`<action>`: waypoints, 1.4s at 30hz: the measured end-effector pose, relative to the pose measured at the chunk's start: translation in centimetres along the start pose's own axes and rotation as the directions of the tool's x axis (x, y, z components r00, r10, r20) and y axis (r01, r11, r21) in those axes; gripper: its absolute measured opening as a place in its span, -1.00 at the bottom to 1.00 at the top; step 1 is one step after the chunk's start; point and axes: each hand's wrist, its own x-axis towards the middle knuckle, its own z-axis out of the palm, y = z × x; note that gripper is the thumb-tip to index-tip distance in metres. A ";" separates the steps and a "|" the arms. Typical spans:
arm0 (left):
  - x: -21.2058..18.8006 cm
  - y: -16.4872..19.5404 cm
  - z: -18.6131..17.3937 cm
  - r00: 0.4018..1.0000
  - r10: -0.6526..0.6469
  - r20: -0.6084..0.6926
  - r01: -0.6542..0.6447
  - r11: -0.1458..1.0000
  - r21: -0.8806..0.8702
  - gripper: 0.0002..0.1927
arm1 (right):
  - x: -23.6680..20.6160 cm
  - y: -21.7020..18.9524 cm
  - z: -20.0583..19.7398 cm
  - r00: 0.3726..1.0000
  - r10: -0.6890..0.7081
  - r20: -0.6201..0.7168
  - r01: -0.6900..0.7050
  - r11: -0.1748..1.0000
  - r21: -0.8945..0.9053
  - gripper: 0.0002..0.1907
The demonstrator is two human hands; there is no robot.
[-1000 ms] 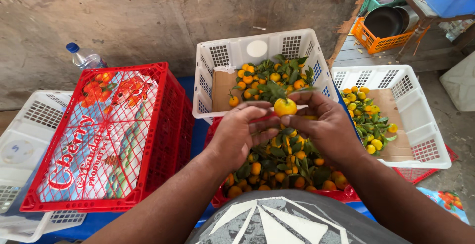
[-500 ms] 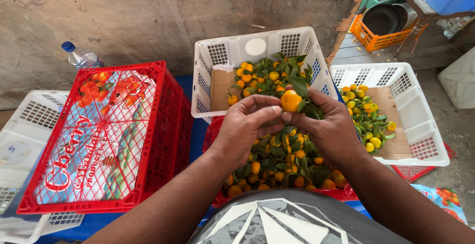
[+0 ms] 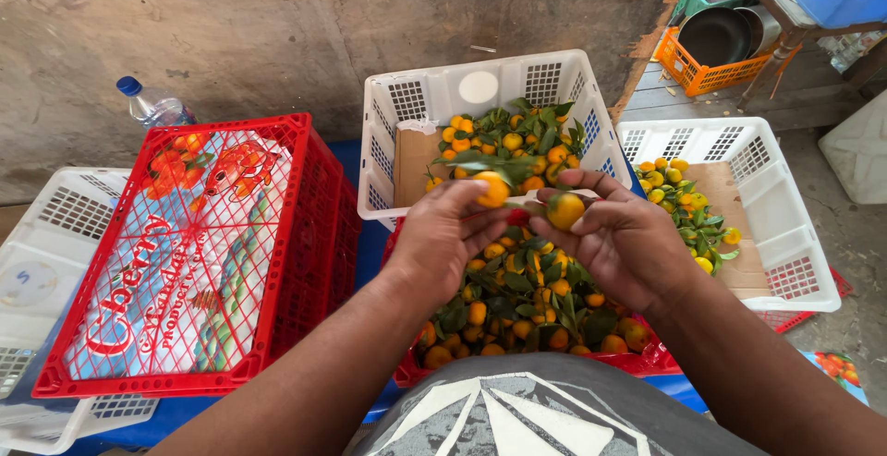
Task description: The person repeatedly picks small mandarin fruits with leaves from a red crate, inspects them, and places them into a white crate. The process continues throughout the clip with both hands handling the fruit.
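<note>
Orange fruit fills this moment: the left hand [image 3: 443,239] pinches a small mandarin [image 3: 492,188] that carries a sprig of green leaves [image 3: 480,162], and the right hand [image 3: 621,243] closes its fingertips around a second, bare mandarin [image 3: 565,209]. Both grips are closed on fruit, held just above the red crate of leafy mandarins [image 3: 517,313] that sits right in front of the person. The two fruits are near each other, and something small and red shows between the hands; I cannot tell what it is.

Beyond the hands stands a white crate [image 3: 480,96] with more leafy fruit and a sheet of cardboard against its left side. To the right, another white crate [image 3: 785,225] holds a smaller scatter of yellow-orange fruit on cardboard. On the left, a red crate [image 3: 305,234] lined with printed plastic sheeting rests on a white crate [image 3: 65,206], with a plastic bottle [image 3: 152,105] behind it.

My judgement is that the fingertip holds are light, so either mandarin could slip and drop back into the pile below, where it would be lost among the rest. A hard twist at the stem could tear the peel, and squeezing too firmly could bruise such a small, soft fruit.
</note>
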 end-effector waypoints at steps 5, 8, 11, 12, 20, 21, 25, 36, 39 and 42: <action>0.6 -0.4 -1.8 0.980 -0.170 -0.100 0.146 0.967 -0.211 -0.63 | -0.3 -0.3 -0.2 0.999 -0.002 -0.034 0.002 1.000 0.000 -0.61; 0.5 -0.5 -2.0 0.975 -0.200 -0.100 0.168 0.951 -0.261 -0.64 | -0.4 -0.5 0.2 1.000 -0.004 0.009 0.004 0.997 0.073 -0.60; 0.4 -0.4 -1.8 0.978 -0.189 -0.084 0.161 0.950 -0.268 -0.65 | -0.5 -0.5 0.7 0.997 -0.070 0.016 0.071 0.995 -0.065 -0.58; 0.3 -0.3 -1.7 0.980 -0.184 -0.080 0.157 0.951 -0.266 -0.66 | -0.7 -0.4 0.8 0.992 -0.120 0.031 0.124 0.978 -0.168 -0.58; -0.1 0.5 -0.9 0.985 -0.171 0.017 0.171 0.963 -0.209 -0.67 | -1.0 -0.2 1.7 0.928 -0.324 0.183 0.350 0.597 -0.721 -0.59; -0.1 0.5 -0.8 0.984 -0.175 0.044 0.180 0.962 -0.205 -0.67 | -1.0 -0.2 1.7 0.923 -0.339 0.182 0.357 0.580 -0.732 -0.59; -0.1 0.7 -0.3 0.975 -0.220 0.042 0.223 0.938 -0.266 -0.67 | -0.7 -0.1 1.7 0.964 -0.267 -0.003 0.210 0.763 -0.612 -0.57; -0.5 0.3 0.0 0.983 -0.169 0.070 0.158 0.978 0.132 -0.67 | 0.0 0.9 2.7 0.950 -0.289 0.115 0.219 0.358 -0.908 -0.46; -0.5 0.3 -0.2 0.975 -0.206 0.079 0.202 0.977 0.062 -0.51 | 0.2 1.0 2.5 0.934 -0.321 0.157 0.260 0.311 -0.914 -0.49; -0.2 0.1 -0.8 0.970 -0.215 0.109 0.207 0.975 0.081 -0.52 | 0.8 1.4 1.5 0.947 -0.305 0.102 0.222 0.393 -0.892 -0.49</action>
